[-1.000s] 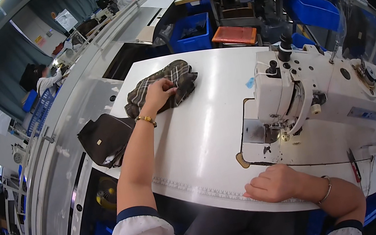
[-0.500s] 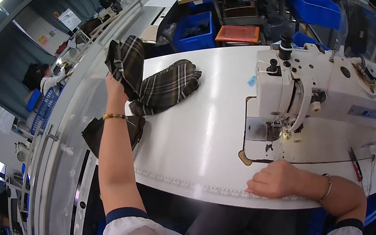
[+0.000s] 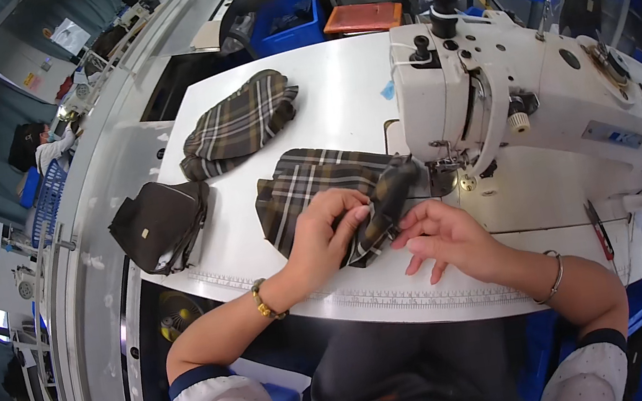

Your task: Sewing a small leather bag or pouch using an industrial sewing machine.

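A brown plaid fabric piece point(image 3: 309, 177) lies on the white sewing table just left of the needle area, its right end folded up. My left hand point(image 3: 327, 233) pinches the near edge of this piece between thumb and fingers. Beside that edge is my right hand point(image 3: 451, 240), its fingers spread and the fingertips at the cloth; whether they touch it I cannot tell. The white sewing machine point(image 3: 481, 89) stands to the right, its needle area next to the fabric's right end. A second plaid piece point(image 3: 240, 125), rounded and puffed, rests farther back on the left.
A dark brown folded fabric stack point(image 3: 160, 226) with a small tag sits at the table's left edge. Red-handled snips point(image 3: 599, 230) lie at the right. A ruler strip point(image 3: 388, 298) runs along the front edge. Beyond are a blue bin point(image 3: 287, 23) and an orange-topped stool point(image 3: 363, 17).
My left hand has brought a plaid piece from the far left to beside the machine. My right hand has lifted off the table's front edge and opened near the cloth. The view has shifted.
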